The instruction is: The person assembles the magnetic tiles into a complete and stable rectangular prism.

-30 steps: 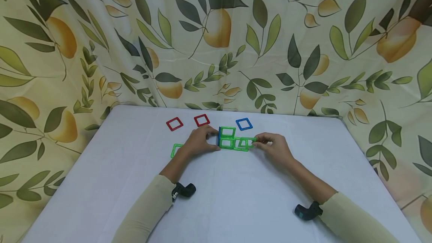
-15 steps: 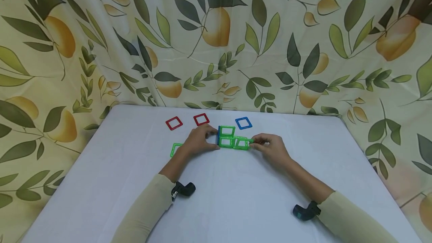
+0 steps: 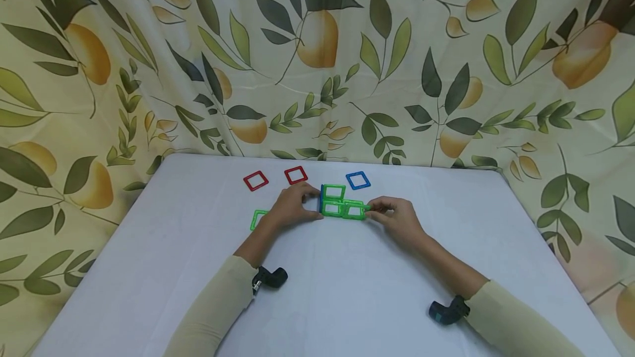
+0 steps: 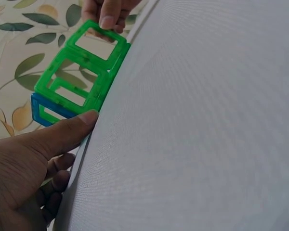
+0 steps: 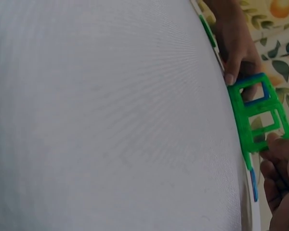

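Green square magnetic tiles [image 3: 333, 201] are joined on the white table, with a blue magnetic tile [image 3: 321, 200] standing on edge at their left end. My left hand [image 3: 292, 207] grips this left end, thumb at the near corner and fingers at the far side. In the left wrist view, the thumb tip touches the bottom green corner beside the blue tile [image 4: 36, 107]. My right hand [image 3: 401, 218] pinches a green magnetic tile [image 3: 367, 207] between thumb and fingers at the right end, against the joined tiles. The right wrist view shows the thumb on its green frame [image 5: 260, 145].
Two red tiles [image 3: 256, 188] [image 3: 296, 182] lie flat at the back left, and a loose blue tile [image 3: 358, 187] lies behind the joined ones. Another green tile [image 3: 255, 220] is partly hidden by the left forearm. A patterned curtain [image 3: 317, 92] hangs behind the table [image 3: 317, 291].
My right hand has moved slightly left, bringing its green tile from beyond the right end up against the joined tiles. My left hand has kept its place.
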Demonstrator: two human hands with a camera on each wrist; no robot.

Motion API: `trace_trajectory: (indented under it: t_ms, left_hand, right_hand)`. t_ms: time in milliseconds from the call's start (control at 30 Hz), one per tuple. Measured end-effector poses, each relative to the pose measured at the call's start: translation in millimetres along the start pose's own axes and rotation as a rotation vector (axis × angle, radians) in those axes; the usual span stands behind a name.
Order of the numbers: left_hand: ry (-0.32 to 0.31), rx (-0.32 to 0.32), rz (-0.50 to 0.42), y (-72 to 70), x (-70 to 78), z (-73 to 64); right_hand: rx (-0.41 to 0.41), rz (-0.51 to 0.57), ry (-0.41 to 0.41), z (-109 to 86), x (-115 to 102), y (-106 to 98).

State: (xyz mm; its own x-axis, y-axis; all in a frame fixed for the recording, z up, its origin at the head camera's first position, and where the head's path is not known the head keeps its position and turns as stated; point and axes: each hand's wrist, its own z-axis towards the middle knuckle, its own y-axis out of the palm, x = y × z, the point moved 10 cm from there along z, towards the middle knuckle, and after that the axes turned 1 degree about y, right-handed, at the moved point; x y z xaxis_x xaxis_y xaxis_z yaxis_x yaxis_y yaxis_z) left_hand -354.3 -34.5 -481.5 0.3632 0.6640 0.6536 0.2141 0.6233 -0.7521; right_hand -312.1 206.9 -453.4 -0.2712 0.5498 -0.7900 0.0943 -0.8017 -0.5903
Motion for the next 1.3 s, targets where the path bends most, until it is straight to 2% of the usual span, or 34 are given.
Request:
trace_trajectory:
  t_ms: [267,500,733,900,1067,1300]
  left_hand:
    - [-0.007,0.000,0.015,-0.7,2.1,-1.4]
    - [-0.070,0.039,-0.103,-4.3,1.9,-6.4]
    - [-0.047,0.038,-0.188,-3.3,1.5,-6.3]
    - [-0.054,0.054,-0.237,-4.6,-0.6,-5.8]
    - [-0.050,0.089,-0.249,-8.4,0.7,-2.8]
    - [-0.088,0.120,-0.220,-9.2,0.6,0.3]
  right_hand:
    - [0.006,-0.006,-0.009,0.2,-1,0]
    - [-0.067,-0.019,-0.013,-0.7,1,7]
    - [-0.143,-0.054,-0.043,-3.8,-3,18]
    - [-0.175,-0.086,-0.056,-6.4,-6,26]
    - [-0.217,-0.096,-0.052,-11.4,-13,37]
    - [-0.261,-0.095,-0.065,-21.9,-31,56]
